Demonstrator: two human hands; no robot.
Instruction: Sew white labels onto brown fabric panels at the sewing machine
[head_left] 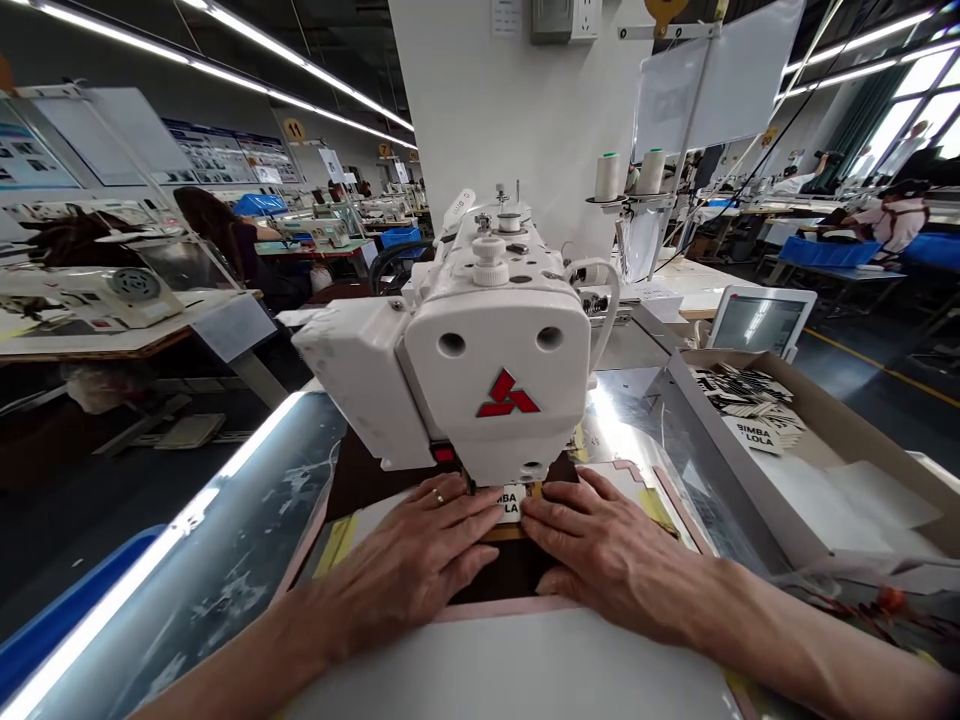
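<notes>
A white sewing machine [499, 350] with a red emblem stands in front of me. Under its head lies a small white label [511, 503] with dark lettering, partly covered by fingers. My left hand [431, 545], with a ring on one finger, lies flat with fingers stretched, its tips at the label's left side. From the right, my right hand [604, 535] rests flat too, fingertips touching the label's right edge. Dark brown fabric [506, 575] shows between the hands, inside a white sewing template [517, 655] edged with pink and yellow tape. The needle area is mostly hidden.
At right, a cardboard box [821, 440] holds a heap of labels [750, 400] and white paper. Behind it stands a tablet-like screen [761, 320]. Thread cones [607, 177] sit on a stand behind the machine. A blue bin [82, 610] is at lower left. Other people work farther back.
</notes>
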